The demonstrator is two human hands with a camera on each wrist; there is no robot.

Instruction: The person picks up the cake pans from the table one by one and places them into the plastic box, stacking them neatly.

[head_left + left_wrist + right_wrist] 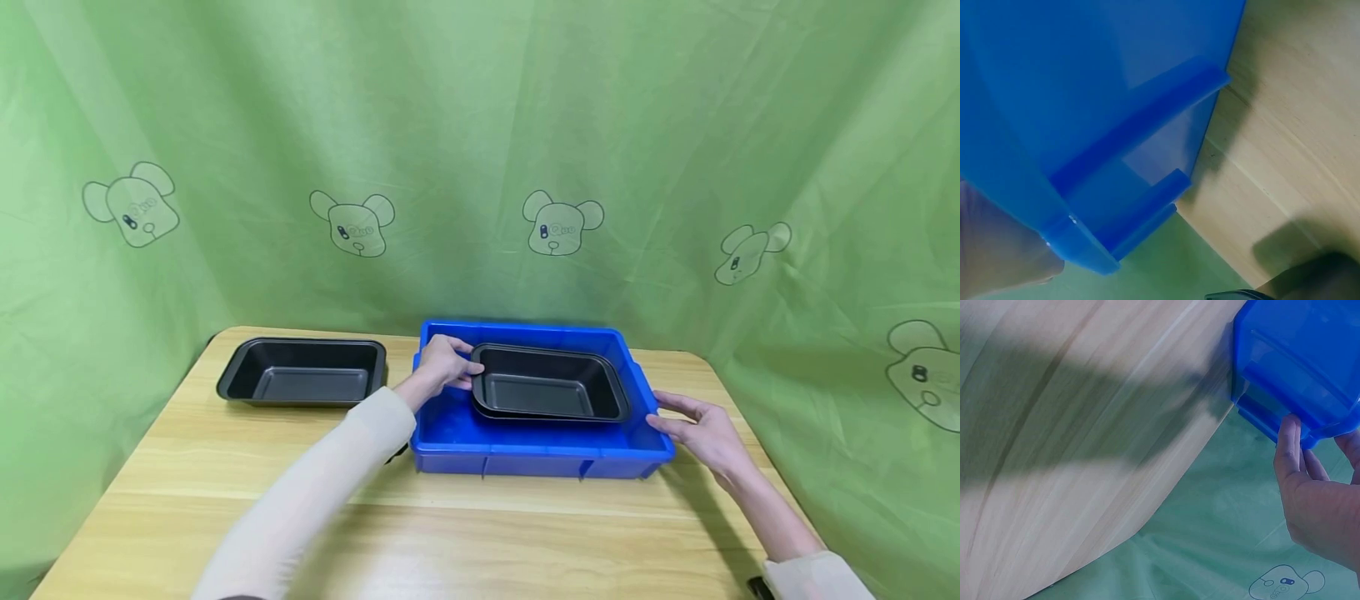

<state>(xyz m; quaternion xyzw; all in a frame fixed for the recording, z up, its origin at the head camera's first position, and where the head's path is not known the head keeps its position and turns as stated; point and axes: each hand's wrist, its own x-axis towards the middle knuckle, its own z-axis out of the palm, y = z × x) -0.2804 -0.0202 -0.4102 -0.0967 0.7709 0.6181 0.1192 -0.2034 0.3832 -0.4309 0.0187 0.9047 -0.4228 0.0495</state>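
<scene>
Pans (318,384): one beside one bin (525,463), at least two stacked inside; left hand (442,364) pinches the top pan (536,397), right hand (705,433) grips the bin.

The table (480,533) leaves room to pass in front of the bin (532,464). The left hand (447,364) and forearm bar the narrow gap beside the left pan (318,383); the right hand (705,433) blocks the bin's right end. Inside, space remains nearside of the stacked pans (536,393); behind them looks tighter, though that's poorly seen.
</scene>
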